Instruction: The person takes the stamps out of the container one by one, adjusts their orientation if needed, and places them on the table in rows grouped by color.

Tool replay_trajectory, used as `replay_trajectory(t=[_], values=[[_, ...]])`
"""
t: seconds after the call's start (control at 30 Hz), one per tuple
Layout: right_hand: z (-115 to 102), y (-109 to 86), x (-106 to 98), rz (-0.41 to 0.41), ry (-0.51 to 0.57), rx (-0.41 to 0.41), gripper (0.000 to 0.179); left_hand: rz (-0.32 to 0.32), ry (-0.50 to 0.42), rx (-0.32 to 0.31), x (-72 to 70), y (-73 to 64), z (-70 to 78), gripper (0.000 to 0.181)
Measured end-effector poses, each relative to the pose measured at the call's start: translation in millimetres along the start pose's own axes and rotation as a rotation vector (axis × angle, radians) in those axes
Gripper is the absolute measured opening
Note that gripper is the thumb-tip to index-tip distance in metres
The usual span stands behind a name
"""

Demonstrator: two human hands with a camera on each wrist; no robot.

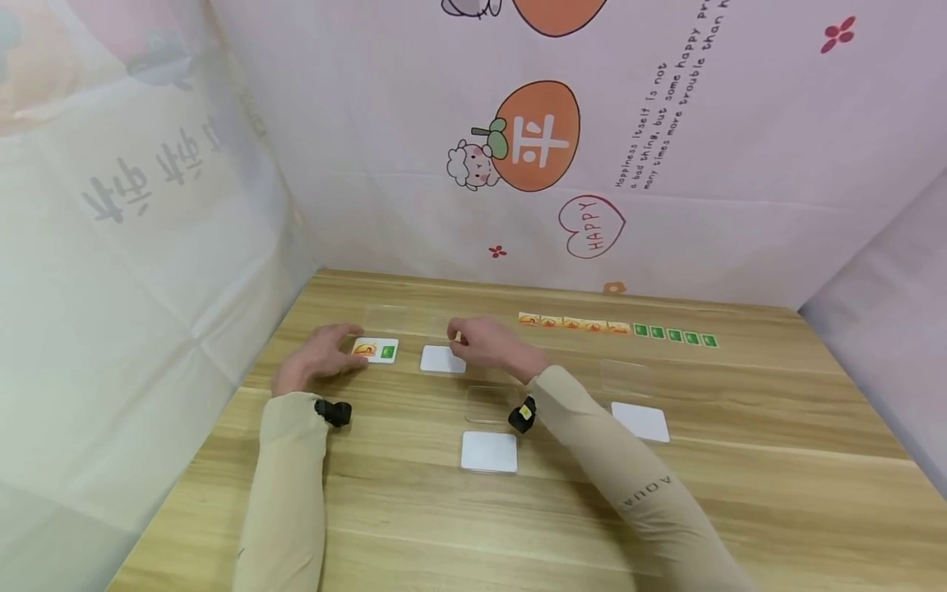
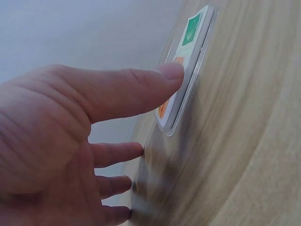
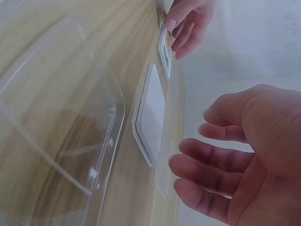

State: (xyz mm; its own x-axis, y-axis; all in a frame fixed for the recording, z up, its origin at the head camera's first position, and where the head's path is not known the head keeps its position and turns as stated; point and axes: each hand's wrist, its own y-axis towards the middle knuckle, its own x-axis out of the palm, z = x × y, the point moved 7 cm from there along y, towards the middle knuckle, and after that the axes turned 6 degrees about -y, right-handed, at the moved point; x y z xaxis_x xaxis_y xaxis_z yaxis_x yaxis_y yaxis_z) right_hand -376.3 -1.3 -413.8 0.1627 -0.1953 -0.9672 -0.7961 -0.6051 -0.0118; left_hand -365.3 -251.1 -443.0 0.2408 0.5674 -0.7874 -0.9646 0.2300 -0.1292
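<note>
My left hand [image 1: 314, 358] is beside a white card [image 1: 381, 360] that bears an orange sticker [image 1: 364, 350] and a green sticker [image 1: 388, 352]. In the left wrist view its straight thumb [image 2: 136, 89] rests at the card's edge, over part of the orange sticker; the index finger is hidden there. My right hand [image 1: 488, 341] hovers above a blank white card [image 1: 442, 359], fingers loosely bent. Nothing shows between those fingers in the right wrist view. A thin clear plastic piece [image 3: 163, 174] lies beside the blank card.
A row of orange stickers [image 1: 571, 323] and green stickers [image 1: 674, 335] lies along the table's back. Two more blank white cards [image 1: 489, 452] [image 1: 639, 422] lie nearer, with clear plastic covers [image 1: 484, 404] [image 1: 627, 376] behind them. Printed cloth [image 1: 414, 222] hangs behind the table.
</note>
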Motion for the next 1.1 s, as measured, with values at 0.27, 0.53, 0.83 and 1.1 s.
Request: replay_trajectory(t=[0.27, 0.53, 0.83, 1.1], values=[[-13, 10.9, 4, -0.014, 0.011, -0.011, 0.017, 0.013, 0.018, -0.005, -1.8, -2.5, 0.2, 0.061], [-22, 17.7, 12, -0.011, 0.021, -0.023, 0.018, 0.013, 0.017, -0.025, 1.4, -1.7, -1.3, 0.061], [-39, 28.2, 20, -0.016, 0.037, -0.02, 0.017, 0.01, 0.024, -0.047, 5.3, -1.2, -2.4, 0.062], [-50, 37.3, 23, -0.029, 0.055, -0.003, 0.018, -0.006, 0.027, -0.073, 5.9, -0.4, -3.6, 0.063]])
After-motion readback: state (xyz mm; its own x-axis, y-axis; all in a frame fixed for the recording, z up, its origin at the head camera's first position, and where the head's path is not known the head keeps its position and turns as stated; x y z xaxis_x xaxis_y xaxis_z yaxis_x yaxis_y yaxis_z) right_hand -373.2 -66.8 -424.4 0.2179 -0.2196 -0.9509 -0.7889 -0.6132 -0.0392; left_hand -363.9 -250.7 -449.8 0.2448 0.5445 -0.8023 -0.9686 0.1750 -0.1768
